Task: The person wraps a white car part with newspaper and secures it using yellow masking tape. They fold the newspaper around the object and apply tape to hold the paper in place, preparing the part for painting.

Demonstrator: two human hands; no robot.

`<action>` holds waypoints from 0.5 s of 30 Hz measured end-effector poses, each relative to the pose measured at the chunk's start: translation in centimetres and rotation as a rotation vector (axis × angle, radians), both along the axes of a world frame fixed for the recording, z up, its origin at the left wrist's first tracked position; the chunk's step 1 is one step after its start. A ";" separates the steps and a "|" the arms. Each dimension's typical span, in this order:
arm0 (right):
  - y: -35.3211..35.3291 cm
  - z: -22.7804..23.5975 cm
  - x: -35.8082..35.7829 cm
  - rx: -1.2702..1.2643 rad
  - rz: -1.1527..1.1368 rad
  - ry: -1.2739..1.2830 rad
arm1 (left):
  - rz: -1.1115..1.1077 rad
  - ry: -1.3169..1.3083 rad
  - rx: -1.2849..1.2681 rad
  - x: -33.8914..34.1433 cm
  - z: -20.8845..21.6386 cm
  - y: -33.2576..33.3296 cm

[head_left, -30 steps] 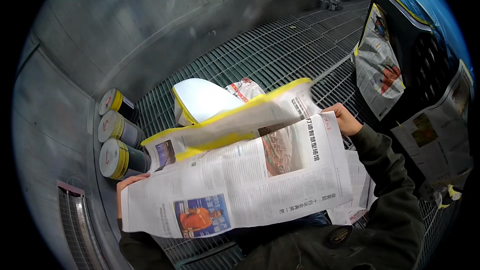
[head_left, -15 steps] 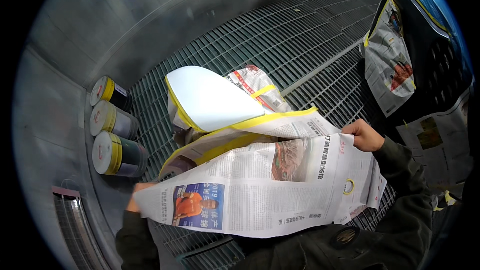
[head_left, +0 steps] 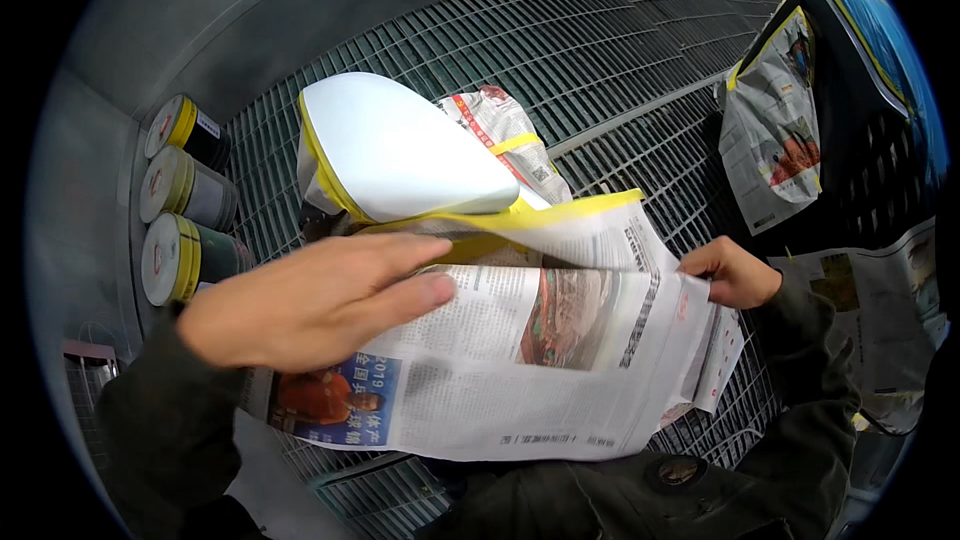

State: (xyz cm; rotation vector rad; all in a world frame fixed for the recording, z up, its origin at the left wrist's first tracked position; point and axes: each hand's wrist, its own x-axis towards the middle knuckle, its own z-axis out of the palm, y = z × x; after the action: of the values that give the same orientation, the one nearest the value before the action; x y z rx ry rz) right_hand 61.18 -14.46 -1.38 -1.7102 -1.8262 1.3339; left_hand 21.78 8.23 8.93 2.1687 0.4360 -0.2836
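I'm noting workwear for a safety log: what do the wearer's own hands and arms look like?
The left hand and right hand are bare, without gloves. The left sleeve and right sleeve are long, dark olive green and reach about the wrists. A round dark patch marks the garment.

Three yellow-banded buckets (head_left: 182, 186) stand in a row around nine o'clock. A grey wall (head_left: 250, 15) fills eleven; floor grating (head_left: 480, 50) spreads toward twelve. At two o'clock, blue film (head_left: 890, 35) covers part of a dark panel (head_left: 842, 82).
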 end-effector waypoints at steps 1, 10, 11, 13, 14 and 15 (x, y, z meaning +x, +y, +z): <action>0.5 1.3 -0.4 -0.049 0.095 -0.031 | -0.022 0.024 0.016 0.2 -1.4 -0.3; 10.5 5.8 -4.5 0.662 0.056 -0.183 | 0.163 0.229 -0.231 0.4 -5.7 -0.6; 11.2 5.4 -6.0 0.661 0.080 -0.264 | 0.168 0.246 -0.234 0.8 -5.8 -0.5; 12.6 3.8 -8.4 0.594 0.107 -0.313 | 0.184 0.267 -0.247 1.2 -6.0 -0.3; 13.1 3.2 -9.2 0.525 0.108 -0.293 | 0.189 0.262 -0.260 1.3 -6.3 0.0; 13.4 2.1 -10.0 0.568 0.086 -0.289 | 0.204 0.260 -0.276 1.0 -6.6 0.1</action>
State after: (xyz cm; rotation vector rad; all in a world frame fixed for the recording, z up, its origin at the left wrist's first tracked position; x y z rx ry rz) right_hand 51.16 -1.07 0.70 -1.5703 -2.1802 0.5171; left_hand 22.77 8.31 2.32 1.8088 0.7162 -0.4842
